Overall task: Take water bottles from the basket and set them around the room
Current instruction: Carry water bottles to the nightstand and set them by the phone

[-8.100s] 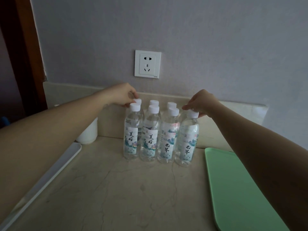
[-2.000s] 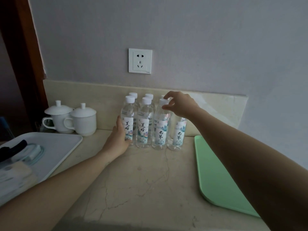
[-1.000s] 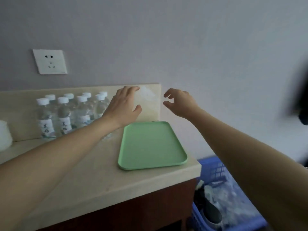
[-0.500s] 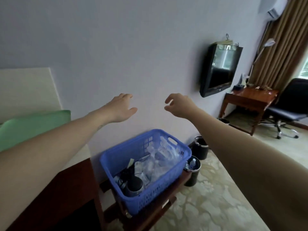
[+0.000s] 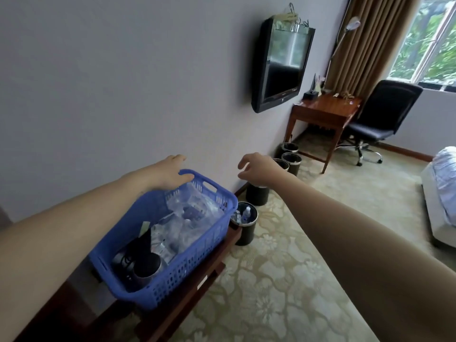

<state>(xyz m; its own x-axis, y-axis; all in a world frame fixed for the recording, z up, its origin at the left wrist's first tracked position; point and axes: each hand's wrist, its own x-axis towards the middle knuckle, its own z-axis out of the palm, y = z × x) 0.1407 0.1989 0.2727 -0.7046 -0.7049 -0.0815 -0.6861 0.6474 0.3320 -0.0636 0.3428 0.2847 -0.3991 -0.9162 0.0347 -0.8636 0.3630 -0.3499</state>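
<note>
A blue plastic basket (image 5: 217, 218) stands on a low dark wooden rack (image 5: 197, 287) by the wall. Inside it lie clear water bottles in plastic wrap (image 5: 187, 218) and a black hair dryer (image 5: 140, 260). My left hand (image 5: 170, 174) hovers over the basket's far rim, fingers spread and empty. My right hand (image 5: 256, 169) hangs in the air to the right of the basket, fingers loosely curled with nothing in them.
Several black waste bins (image 5: 244, 225) line the wall past the basket; the nearest holds small bottles. Further on are a wall TV (image 5: 281, 62), a wooden desk (image 5: 325, 112), a black office chair (image 5: 380, 114), a bed corner (image 5: 441, 193) and patterned carpet (image 5: 283, 280).
I have turned right, away from the counter with the lined-up bottles and green tray. The basket now sits nearer and more central, and both empty hands have lowered toward it.
</note>
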